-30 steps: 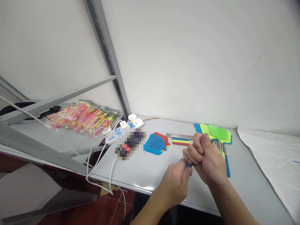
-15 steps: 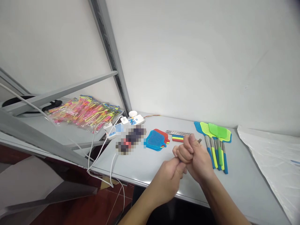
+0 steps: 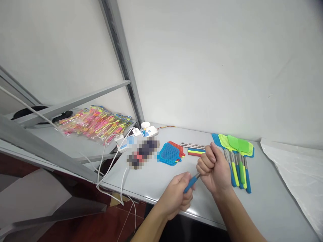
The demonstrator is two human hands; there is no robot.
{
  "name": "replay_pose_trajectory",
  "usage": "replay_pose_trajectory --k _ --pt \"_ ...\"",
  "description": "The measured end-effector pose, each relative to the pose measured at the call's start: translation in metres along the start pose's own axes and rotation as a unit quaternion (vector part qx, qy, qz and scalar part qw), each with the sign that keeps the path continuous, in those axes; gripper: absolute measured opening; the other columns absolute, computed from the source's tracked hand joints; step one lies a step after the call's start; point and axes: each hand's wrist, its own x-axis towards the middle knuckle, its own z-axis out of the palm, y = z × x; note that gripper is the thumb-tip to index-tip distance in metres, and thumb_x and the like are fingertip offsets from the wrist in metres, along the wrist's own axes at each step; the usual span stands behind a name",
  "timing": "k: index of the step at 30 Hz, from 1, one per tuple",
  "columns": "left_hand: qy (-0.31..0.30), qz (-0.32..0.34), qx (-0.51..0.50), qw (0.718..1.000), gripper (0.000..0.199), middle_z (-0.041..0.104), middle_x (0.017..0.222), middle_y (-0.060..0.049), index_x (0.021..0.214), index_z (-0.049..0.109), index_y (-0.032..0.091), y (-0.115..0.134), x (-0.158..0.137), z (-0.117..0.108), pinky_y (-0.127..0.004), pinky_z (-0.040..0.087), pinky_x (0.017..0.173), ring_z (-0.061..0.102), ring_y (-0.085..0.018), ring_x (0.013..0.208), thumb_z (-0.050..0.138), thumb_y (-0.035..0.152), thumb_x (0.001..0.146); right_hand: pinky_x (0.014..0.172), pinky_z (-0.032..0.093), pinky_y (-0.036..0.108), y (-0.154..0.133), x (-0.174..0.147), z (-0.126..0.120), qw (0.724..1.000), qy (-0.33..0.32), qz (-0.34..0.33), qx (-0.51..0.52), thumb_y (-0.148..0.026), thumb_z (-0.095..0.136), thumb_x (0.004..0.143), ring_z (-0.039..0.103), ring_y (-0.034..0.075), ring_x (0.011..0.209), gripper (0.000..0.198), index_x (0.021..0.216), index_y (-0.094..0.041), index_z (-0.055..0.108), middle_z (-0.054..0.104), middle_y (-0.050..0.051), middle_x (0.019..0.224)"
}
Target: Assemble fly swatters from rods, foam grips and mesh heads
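Note:
Over the table's front part, my left hand (image 3: pixel 175 195) pinches a blue handle grip (image 3: pixel 191 184) between thumb and fingers. From the grip's upper end a short stretch of metal rod (image 3: pixel 197 175) runs into my right hand (image 3: pixel 213 168), which is closed in a fist around it. Beyond my hands lie blue and red fly swatter heads (image 3: pixel 169 153) in a pile. Metal rods (image 3: pixel 193 146) lie side by side behind my right fist, next to blue, yellow and red grips (image 3: pixel 194 152). Fly swatters with handles (image 3: pixel 238 144) lie overlapping to the right.
A power strip (image 3: pixel 148 131) with plugs and white cables stands at the table's left, beside a blurred dark item (image 3: pixel 143 153). Colourful bagged goods (image 3: pixel 96 124) lie on the neighbouring shelf past a grey metal post (image 3: pixel 123 60). White sheeting (image 3: pixel 290 171) covers the right side.
My hands have moved apart, and the blue grip and a bit of metal rod now show between them. My left hand is lower. The view has shifted slightly.

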Motion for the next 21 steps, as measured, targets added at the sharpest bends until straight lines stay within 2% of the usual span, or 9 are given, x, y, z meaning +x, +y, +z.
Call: replay_pose_trajectory --k 7,10,13,15,17,18,19,20,21 --pt "0.021 0.010 0.027 0.999 0.042 0.024 0.046 0.011 0.082 0.048 0.020 0.017 -0.011 0.012 -0.015 0.011 0.034 0.011 -0.005 0.039 0.042 0.061 0.092 0.034 0.007 0.020 -0.001 -0.001 0.011 1.000 0.010 -0.012 0.026 -0.047 0.051 0.092 0.000 0.006 0.039 0.050 0.057 -0.021 0.028 0.009 -0.011 0.044" --pt "0.027 0.028 0.020 0.999 0.042 0.023 0.047 0.011 0.082 0.048 0.019 0.014 -0.011 0.009 -0.015 0.011 0.035 0.011 -0.005 0.039 0.041 0.059 0.094 0.034 0.007 0.019 0.005 0.001 0.013 1.000 0.018 -0.011 0.015 -0.047 0.053 0.092 0.001 0.006 0.040 0.049 0.057 -0.021 0.031 0.010 -0.011 0.044" --pt "-0.001 0.038 0.014 0.999 0.043 0.024 0.048 0.011 0.085 0.049 0.019 0.008 -0.013 0.000 -0.015 0.017 0.036 0.013 -0.004 0.038 0.037 0.059 0.095 0.034 0.009 0.018 0.015 0.004 0.017 0.999 -0.002 0.022 -0.026 -0.044 0.055 0.091 0.004 0.006 0.041 0.045 0.058 -0.020 0.035 0.013 -0.012 0.046" --pt "-0.037 0.029 0.017 0.999 0.044 0.029 0.049 0.011 0.088 0.050 0.018 0.005 -0.017 -0.009 -0.015 0.025 0.037 0.018 -0.004 0.037 0.036 0.059 0.095 0.035 0.014 0.016 0.023 0.010 0.020 0.997 -0.034 0.049 -0.055 -0.042 0.055 0.091 0.008 0.006 0.041 0.039 0.063 -0.020 0.039 0.015 -0.011 0.049" --pt "-0.054 0.025 0.000 0.998 0.042 0.033 0.052 0.009 0.088 0.050 0.018 0.002 -0.021 -0.020 -0.017 0.032 0.039 0.025 -0.004 0.038 0.039 0.057 0.095 0.039 0.029 0.017 0.034 0.019 0.022 0.989 -0.073 0.051 -0.115 -0.046 0.047 0.094 0.023 0.007 0.042 0.034 0.071 -0.021 0.046 0.024 -0.010 0.052" --pt "-0.050 0.032 -0.024 0.998 0.039 0.034 0.054 0.009 0.086 0.049 0.018 0.001 -0.023 -0.026 -0.017 0.033 0.039 0.027 -0.004 0.039 0.041 0.055 0.096 0.045 0.037 0.020 0.040 0.025 0.021 0.980 -0.088 0.029 -0.175 -0.048 0.040 0.096 0.034 0.008 0.046 0.034 0.079 -0.021 0.049 0.033 -0.008 0.056" --pt "-0.040 0.042 -0.060 0.997 0.037 0.034 0.056 0.008 0.083 0.047 0.019 -0.001 -0.024 -0.032 -0.016 0.031 0.038 0.026 -0.004 0.039 0.042 0.052 0.096 0.054 0.045 0.024 0.046 0.032 0.018 0.957 -0.097 -0.013 -0.274 -0.049 0.031 0.098 0.047 0.011 0.055 0.036 0.089 -0.021 0.052 0.045 -0.004 0.063" --pt "-0.031 0.052 -0.105 0.993 0.035 0.033 0.057 0.008 0.082 0.046 0.019 -0.002 -0.026 -0.039 -0.015 0.028 0.037 0.025 -0.004 0.040 0.042 0.050 0.097 0.065 0.050 0.028 0.053 0.039 0.015 0.912 -0.099 -0.066 -0.394 -0.049 0.024 0.099 0.057 0.014 0.070 0.040 0.102 -0.021 0.053 0.055 0.001 0.077" --pt "-0.024 0.062 -0.154 0.986 0.034 0.031 0.058 0.008 0.081 0.045 0.019 -0.003 -0.027 -0.045 -0.014 0.024 0.035 0.022 -0.004 0.040 0.043 0.049 0.097 0.077 0.050 0.032 0.059 0.047 0.010 0.846 -0.094 -0.122 -0.510 -0.047 0.020 0.100 0.060 0.017 0.087 0.042 0.113 -0.021 0.051 0.060 0.007 0.093"
